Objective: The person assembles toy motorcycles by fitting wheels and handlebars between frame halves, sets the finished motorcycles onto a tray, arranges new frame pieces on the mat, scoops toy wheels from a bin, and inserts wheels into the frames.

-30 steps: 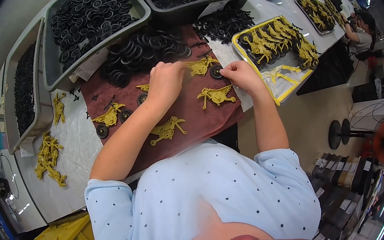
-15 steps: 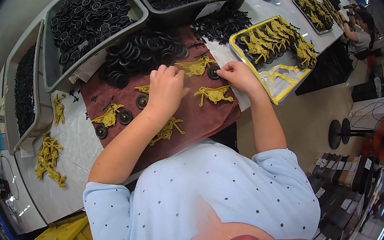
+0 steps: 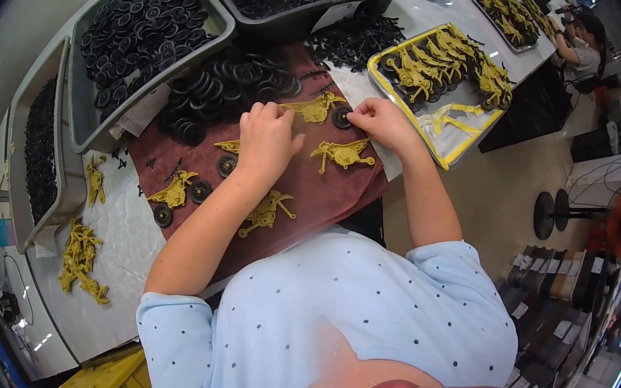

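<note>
My right hand [image 3: 383, 124] pinches a small black wheel [image 3: 341, 117] at the right end of a yellow toy motorcycle frame [image 3: 314, 107]. My left hand [image 3: 266, 137] is closed at the frame's left end; the back of the hand hides what its fingers grip. Below my right hand a yellow frame [image 3: 342, 154] without wheels lies on the dark red cloth [image 3: 310, 194]. Another bare frame [image 3: 266, 212] rests near the cloth's front edge. Partly covered by my left hand is a frame with a wheel [image 3: 227, 165]. At left, a frame [image 3: 173, 189] has two wheels beside it.
Loose black wheels [image 3: 224, 88] pile at the cloth's far side, before a grey bin of wheels [image 3: 228, 29] and a bin of small black parts [image 3: 372, 2]. Right stands a yellow-rimmed tray [image 3: 442, 161] of frames. Yellow frames [image 3: 79, 253] heap at left. A person [image 3: 583, 44] sits far right.
</note>
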{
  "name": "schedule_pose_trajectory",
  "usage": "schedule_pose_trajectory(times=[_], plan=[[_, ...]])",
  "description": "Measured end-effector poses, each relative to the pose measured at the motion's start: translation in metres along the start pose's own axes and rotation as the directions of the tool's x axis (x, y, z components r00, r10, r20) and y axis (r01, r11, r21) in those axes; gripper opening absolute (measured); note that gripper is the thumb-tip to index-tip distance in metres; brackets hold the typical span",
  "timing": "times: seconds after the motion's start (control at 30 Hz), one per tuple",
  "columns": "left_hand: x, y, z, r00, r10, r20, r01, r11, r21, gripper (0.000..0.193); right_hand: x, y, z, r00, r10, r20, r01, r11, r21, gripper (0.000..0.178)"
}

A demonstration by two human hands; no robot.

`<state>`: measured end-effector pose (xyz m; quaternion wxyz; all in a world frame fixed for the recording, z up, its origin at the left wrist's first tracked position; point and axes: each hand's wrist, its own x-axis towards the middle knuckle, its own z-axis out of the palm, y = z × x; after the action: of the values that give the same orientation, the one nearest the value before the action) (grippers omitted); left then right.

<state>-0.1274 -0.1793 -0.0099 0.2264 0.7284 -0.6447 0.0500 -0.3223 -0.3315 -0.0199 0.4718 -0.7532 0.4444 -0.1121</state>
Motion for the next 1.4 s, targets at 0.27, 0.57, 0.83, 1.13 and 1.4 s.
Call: schedule_pose_trajectory(times=[0.27, 0.57, 0.83, 1.13, 1.4], plan=[[-0.002, 0.009, 0.007, 1.0, -0.013, 0.002, 0.012, 0.983, 0.183, 0.039, 0.002, 0.003, 0.004, 0.995, -0.069, -0.067, 0.072, 0.997, 0.04, 0.021], [-0.012, 0.008, -0.007, 0.996, -0.024, -0.084, 0.035, 0.992, 0.122, 0.048, -0.001, -0.016, 0.012, 0.961, -0.188, -0.204, 0.182, 0.982, -0.049, 0.026], [-0.061, -0.062, -0.071, 0.907, -0.172, -0.384, 0.25, 0.954, 0.164, 0.015, -0.019, -0.036, 0.013, 0.869, -0.312, -0.384, 0.362, 0.93, 0.064, 0.022], [-0.144, -0.221, -0.104, 0.772, -0.516, -0.371, 0.589, 0.8, 0.115, 0.028, -0.017, -0.057, 0.038, 0.833, -0.417, -0.362, 0.449, 0.893, 0.006, 0.017], [-0.125, -0.234, -0.095, 0.871, -0.433, -0.234, 0.471, 0.871, 0.139, 0.025, -0.038, -0.082, 0.057, 0.852, -0.501, -0.151, 0.52, 0.844, 0.134, 0.013]])
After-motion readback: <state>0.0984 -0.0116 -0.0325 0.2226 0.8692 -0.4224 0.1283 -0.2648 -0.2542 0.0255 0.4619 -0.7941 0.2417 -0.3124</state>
